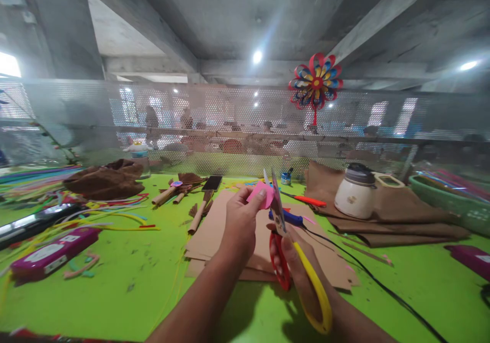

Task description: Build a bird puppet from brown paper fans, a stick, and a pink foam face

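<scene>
My left hand pinches a small pink piece of paper between thumb and fingers. Beside it, my right hand grips scissors with one red and one yellow handle. The blades point up and are parted, close to the right edge of the pink piece. Under both hands lies a stack of light brown sheets. Behind the scissors rests a blue-handled tool with a black cord.
Dark brown folded sheets and a white jar stand at right, near a green basket. At left are a purple box, brown crumpled material and coloured strips. A perforated screen rises behind the green table.
</scene>
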Demonstrator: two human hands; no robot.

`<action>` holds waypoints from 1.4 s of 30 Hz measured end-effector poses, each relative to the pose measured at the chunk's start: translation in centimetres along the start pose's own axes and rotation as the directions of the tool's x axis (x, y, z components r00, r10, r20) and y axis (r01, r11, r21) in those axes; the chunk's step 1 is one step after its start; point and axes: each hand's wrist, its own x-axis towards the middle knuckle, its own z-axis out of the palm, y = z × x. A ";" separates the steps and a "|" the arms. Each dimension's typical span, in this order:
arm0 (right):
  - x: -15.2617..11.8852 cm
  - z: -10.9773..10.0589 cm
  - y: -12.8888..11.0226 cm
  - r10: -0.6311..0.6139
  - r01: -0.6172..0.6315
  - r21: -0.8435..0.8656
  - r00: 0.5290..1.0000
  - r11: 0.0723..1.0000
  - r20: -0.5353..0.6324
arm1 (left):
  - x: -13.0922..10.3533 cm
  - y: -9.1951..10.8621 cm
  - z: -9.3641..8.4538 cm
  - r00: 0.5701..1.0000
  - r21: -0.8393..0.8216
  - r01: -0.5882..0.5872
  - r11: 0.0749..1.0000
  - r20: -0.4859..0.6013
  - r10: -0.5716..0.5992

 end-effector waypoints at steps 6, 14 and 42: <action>0.0 0.4 0.3 0.018 -0.018 0.034 1.000 0.999 0.018 | 0.3 -0.1 -0.2 1.000 -0.007 -0.004 1.000 -0.012 0.004; -0.2 0.6 0.2 0.043 -0.044 0.066 0.999 0.997 0.017 | 0.2 -0.2 -0.2 0.999 0.009 -0.023 1.000 -0.023 0.023; -0.5 0.7 0.5 0.082 -0.079 -0.057 0.995 0.995 0.051 | 0.7 0.3 -0.7 0.998 -0.056 -0.029 0.998 -0.050 0.026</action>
